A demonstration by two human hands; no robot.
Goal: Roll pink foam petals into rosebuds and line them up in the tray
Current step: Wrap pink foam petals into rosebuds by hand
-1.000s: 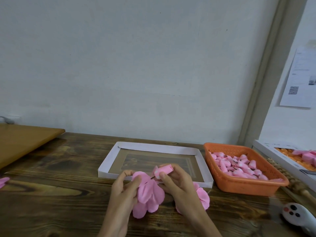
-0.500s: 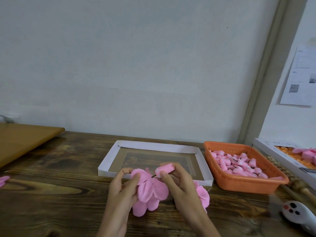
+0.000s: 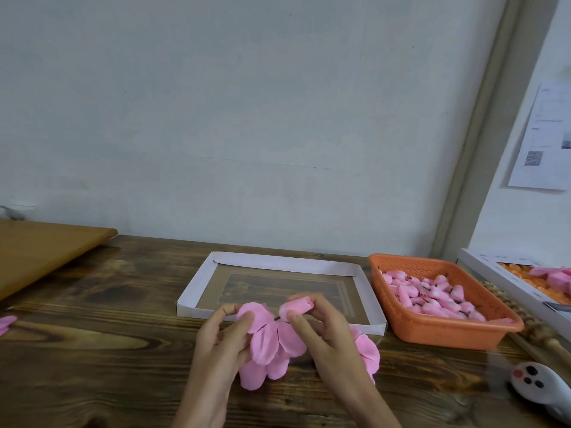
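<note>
Head view: right hand (image 3: 323, 333) pinches a pink rolled bud (image 3: 297, 307), lying sideways, stem seemingly leftward; left hand (image 3: 220, 338) grips petals (image 3: 268, 345).

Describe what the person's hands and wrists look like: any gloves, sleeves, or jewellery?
The left hand and right hand are both bare: no gloves, rings, watch or bracelet can be seen. No sleeve shows on either arm before the frame's lower edge.
</note>
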